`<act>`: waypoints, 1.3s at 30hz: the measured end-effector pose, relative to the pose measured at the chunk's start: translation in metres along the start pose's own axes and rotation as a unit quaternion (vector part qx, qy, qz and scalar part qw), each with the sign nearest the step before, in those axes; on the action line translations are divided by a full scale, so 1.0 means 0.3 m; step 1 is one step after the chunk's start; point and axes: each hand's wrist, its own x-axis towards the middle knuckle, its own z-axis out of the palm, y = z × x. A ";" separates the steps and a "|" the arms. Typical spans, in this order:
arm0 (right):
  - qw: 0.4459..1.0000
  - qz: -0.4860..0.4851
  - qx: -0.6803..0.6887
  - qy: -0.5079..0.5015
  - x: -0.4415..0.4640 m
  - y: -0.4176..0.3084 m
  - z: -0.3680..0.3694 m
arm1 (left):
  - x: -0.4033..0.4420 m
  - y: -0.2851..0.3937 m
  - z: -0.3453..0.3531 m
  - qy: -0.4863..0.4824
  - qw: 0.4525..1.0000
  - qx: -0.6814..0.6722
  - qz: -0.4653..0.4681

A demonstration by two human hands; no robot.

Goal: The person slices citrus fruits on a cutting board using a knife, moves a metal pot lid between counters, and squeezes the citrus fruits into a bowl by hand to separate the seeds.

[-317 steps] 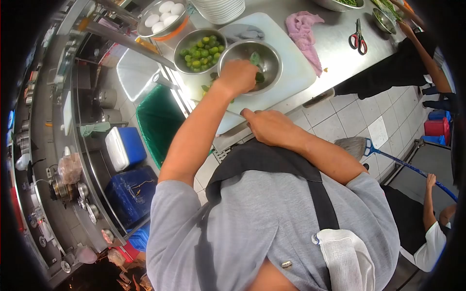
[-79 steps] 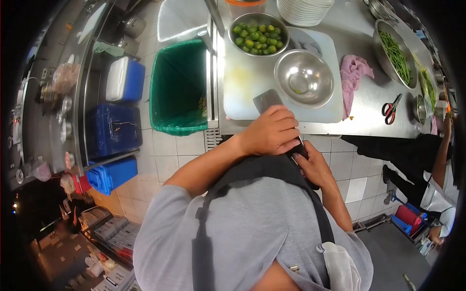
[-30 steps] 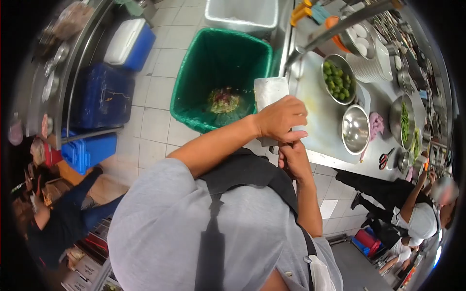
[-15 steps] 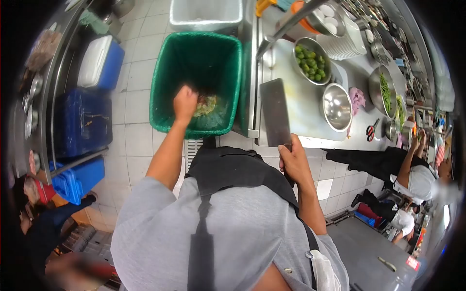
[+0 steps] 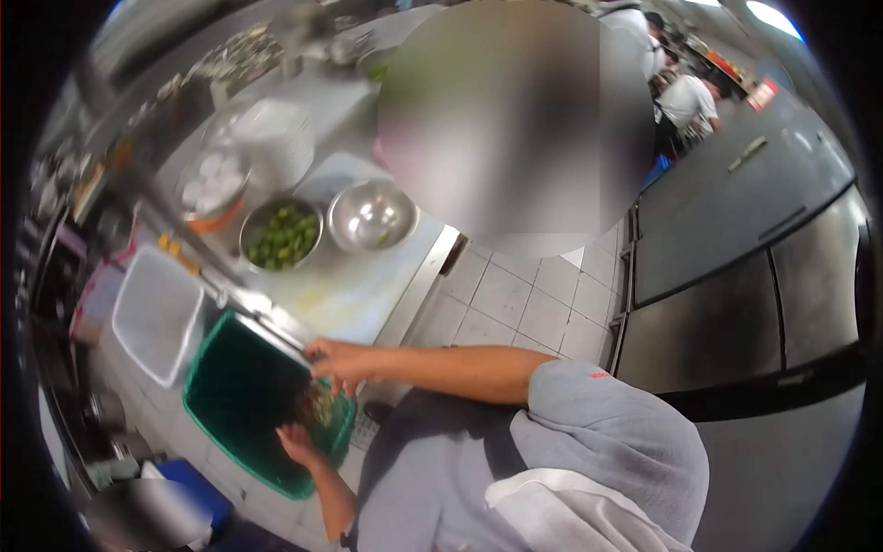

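My right hand (image 5: 338,364) is curled at the counter's edge, over the rim of a green bin (image 5: 336,442). The cleaver seen in it half a second ago barely shows; its blade is lost against the dark bin. My left hand (image 5: 296,445) hangs over the bin's near side with its fingers apart and nothing in them. Pale green and reddish food scraps (image 5: 318,405) lie in the bin between both hands. On the counter beside my right hand is a white cutting board (image 5: 354,290) with yellowish stains.
On the counter stand a bowl of small green fruits (image 5: 283,241), a shiny steel bowl (image 5: 372,216), a container of white round items (image 5: 213,181) and stacked plates (image 5: 276,138). A white tub (image 5: 158,313) sits past the bin. Steel cabinets (image 5: 708,322) and other people (image 5: 685,99) are at the right.
My view has swung to the right. My right hand has moved from beside the cutting board to over the bin's rim. My left hand has gone from a fist to loosened fingers.
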 end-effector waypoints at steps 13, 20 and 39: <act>0.951 -0.189 -0.233 0.076 -0.688 0.192 -0.536 | -0.424 -0.112 0.137 -0.057 0.698 0.628 0.339; 0.948 -0.107 -0.179 0.242 -1.182 0.379 -0.978 | -0.588 -0.324 0.575 -0.145 0.657 0.717 0.180; 0.850 -0.215 -0.134 0.461 -1.919 0.430 -1.885 | -1.048 -1.086 1.951 -0.547 0.616 0.561 -0.086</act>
